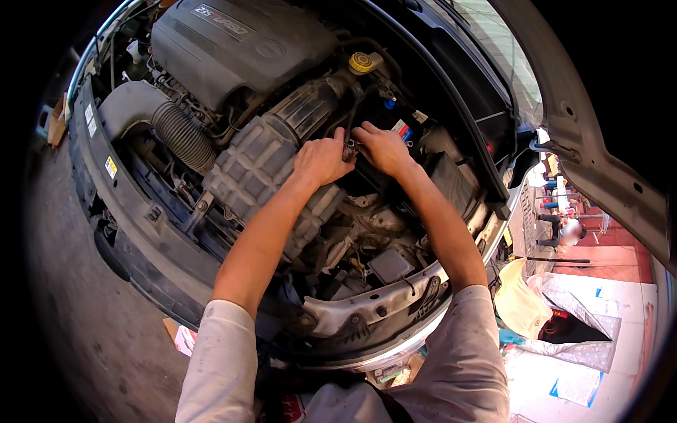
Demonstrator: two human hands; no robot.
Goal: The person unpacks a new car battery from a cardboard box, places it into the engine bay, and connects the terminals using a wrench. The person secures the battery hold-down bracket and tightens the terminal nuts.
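Observation:
Both of my hands are over the engine bay of a car, close together beside the ribbed grey-black air filter box (257, 162). My left hand (321, 161) has its thumb and fingers closed on a small dark metal fitting (349, 149), which looks like a cable clamp. From the other side my right hand (384, 150) pinches at the same fitting with bent fingers. A black cable (355, 109) runs up from there. Just past my right hand lies a red, white and blue label (403, 131). My fingers partly hide the fitting and its underside.
A large black engine cover (240, 46) fills the upper left, with a corrugated intake hose (183, 137) below it. A yellow reservoir cap (360, 63) stands beyond my hands. The raised hood (599, 134) is at right. Farther off, a person (563, 229) is in the background.

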